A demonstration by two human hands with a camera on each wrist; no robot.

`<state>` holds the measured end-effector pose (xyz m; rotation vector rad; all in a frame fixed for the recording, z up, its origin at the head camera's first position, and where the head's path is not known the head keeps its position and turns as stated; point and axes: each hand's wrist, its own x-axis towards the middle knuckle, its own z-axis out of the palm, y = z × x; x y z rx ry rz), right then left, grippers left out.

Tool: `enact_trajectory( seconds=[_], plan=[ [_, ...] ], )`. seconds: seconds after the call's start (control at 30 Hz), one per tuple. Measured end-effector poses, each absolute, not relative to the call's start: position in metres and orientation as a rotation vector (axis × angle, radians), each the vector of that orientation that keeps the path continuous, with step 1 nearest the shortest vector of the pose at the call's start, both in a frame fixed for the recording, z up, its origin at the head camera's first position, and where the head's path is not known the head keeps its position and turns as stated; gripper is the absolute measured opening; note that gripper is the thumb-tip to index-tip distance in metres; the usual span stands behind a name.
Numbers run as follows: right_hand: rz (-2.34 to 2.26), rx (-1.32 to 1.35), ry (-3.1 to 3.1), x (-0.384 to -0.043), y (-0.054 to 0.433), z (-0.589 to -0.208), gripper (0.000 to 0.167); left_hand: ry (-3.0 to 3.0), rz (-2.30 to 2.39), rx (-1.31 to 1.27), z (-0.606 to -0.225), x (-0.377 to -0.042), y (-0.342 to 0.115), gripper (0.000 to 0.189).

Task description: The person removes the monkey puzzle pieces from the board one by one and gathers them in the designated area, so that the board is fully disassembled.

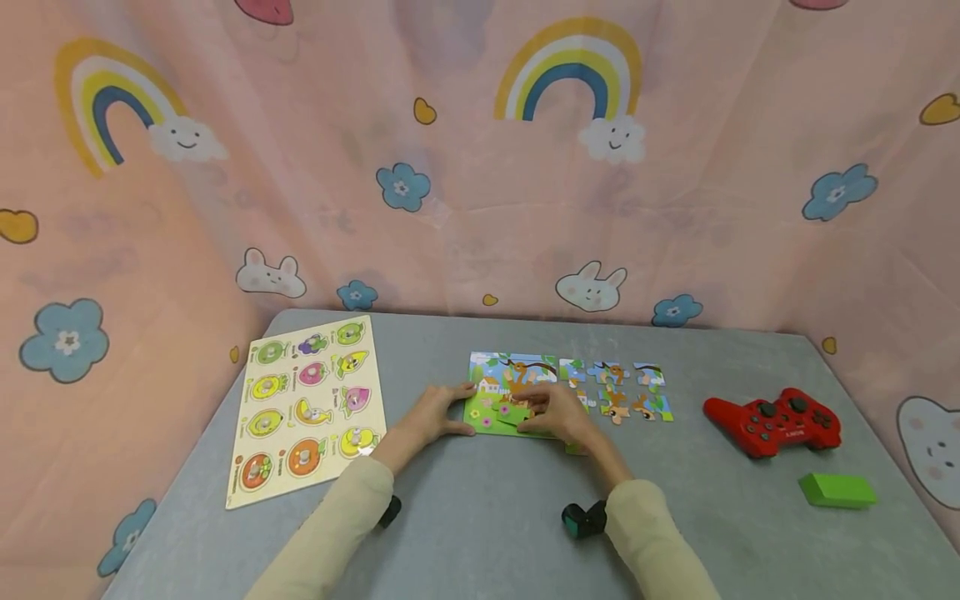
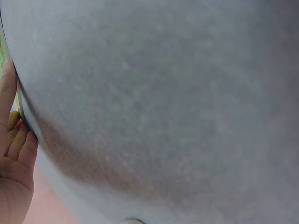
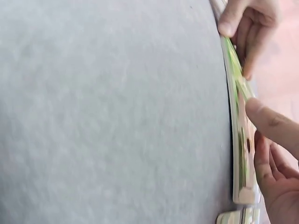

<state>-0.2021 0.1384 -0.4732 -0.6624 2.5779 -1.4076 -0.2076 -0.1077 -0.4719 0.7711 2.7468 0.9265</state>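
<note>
A small jigsaw board (image 1: 483,423) with a green meadow and a brown animal lies at mid-table. My left hand (image 1: 435,412) rests at its left edge, thumb by the near corner and index finger farther back. In the left wrist view, the fingers of that hand (image 2: 18,149) reach the board's edge. My right hand (image 1: 561,412) pinches a green puzzle piece (image 1: 510,416) between thumb and fingers over the board. The right wrist view shows this piece tilted above the board's surface. Several loose puzzle pieces (image 1: 615,403) lie right of the board, some partly behind my right hand.
At the left lies a cream fruit puzzle board (image 1: 285,446) with knobbed pieces. A red game controller (image 1: 776,421) and a green block (image 1: 837,490) are on the right of the grey table (image 1: 480,517). Behind the table hangs a pink patterned curtain (image 1: 465,250).
</note>
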Motion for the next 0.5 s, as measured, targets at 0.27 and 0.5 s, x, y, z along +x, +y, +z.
enact_trajectory(
  seconds=[0.27,0.5],
  plan=[
    [-1.676,-0.519,2.219,-0.202,0.154,-0.476,0.041,2.753,0.930,0.786,-0.471,-0.208,-0.107,0.065],
    [-1.826,-0.442,2.073,-0.202,0.160,-0.480,0.046,2.752,0.933,0.784,-0.471,-0.208,-0.108,0.065]
  ],
)
